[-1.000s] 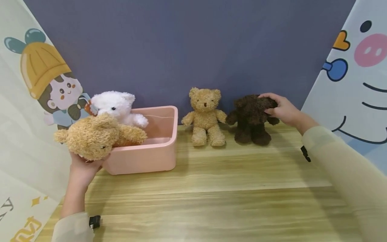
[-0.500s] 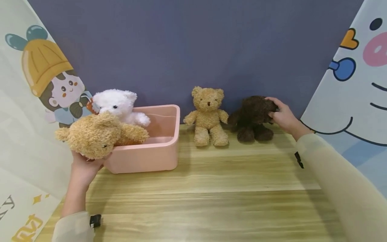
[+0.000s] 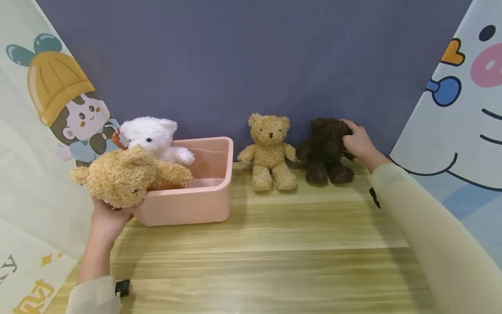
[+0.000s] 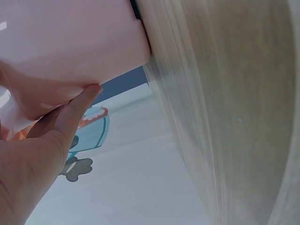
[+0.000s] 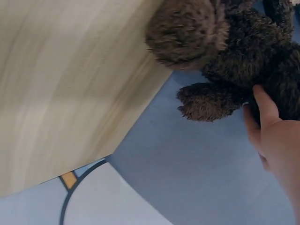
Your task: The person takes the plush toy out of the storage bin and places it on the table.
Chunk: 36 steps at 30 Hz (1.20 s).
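Note:
The dark brown teddy bear (image 3: 328,148) sits upright against the back wall, and my right hand (image 3: 357,141) grips the side of its head. Seen from the right wrist, thumb (image 5: 266,105) and fingers press into the fur. On the left, my left hand (image 3: 110,220) holds the near left corner of a pink storage bin (image 3: 192,205), its thumb (image 4: 77,110) on the bin's outer wall. A tan bear (image 3: 121,176) leans out over that corner, its head hiding the left fingertips. Behind it in the bin is a white bear (image 3: 150,135).
Another tan bear (image 3: 270,150) sits between the bin and the dark bear, its arm right beside the dark one's. A grey-blue wall (image 3: 255,56) closes off the back of the wood-grain table (image 3: 255,244). Printed panels stand at the left and right (image 3: 470,144).
My right hand has tipped the dark bear back and upright, so it sits with its head raised. The left hand, bin and other bears keep their places.

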Motion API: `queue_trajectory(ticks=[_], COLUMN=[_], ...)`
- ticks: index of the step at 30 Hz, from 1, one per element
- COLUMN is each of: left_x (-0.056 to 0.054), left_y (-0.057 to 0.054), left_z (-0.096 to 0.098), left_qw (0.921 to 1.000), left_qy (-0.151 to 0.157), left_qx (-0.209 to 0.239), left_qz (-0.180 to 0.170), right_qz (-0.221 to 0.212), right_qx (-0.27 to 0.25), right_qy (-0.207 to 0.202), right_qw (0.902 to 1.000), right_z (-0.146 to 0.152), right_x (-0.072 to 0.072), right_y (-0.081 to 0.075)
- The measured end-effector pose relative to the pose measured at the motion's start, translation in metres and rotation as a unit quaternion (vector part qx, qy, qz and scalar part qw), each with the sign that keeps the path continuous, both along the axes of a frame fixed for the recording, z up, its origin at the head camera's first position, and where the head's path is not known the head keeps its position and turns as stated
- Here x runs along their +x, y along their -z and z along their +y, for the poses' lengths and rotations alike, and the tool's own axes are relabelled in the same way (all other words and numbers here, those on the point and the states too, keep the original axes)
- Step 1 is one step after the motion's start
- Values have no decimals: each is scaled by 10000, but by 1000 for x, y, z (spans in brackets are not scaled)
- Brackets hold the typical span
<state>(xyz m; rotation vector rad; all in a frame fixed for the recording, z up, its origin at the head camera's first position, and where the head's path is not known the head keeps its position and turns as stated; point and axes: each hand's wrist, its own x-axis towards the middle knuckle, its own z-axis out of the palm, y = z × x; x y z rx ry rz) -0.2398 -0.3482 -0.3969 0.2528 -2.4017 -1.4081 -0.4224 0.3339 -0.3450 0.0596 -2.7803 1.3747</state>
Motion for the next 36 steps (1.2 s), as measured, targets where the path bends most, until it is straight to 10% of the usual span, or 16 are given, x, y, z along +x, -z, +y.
queue_trajectory(ticks=[36], left_x=[3], left_y=[-1], left_z=[2], left_qw=[9999], left_qy=[1], left_qx=[-151], left_qz=[1], right_qz=[-211], right_qx=[372], right_qy=[164], right_qw=[9990], right_z=[-19], right_x=[-15], right_y=[-25])
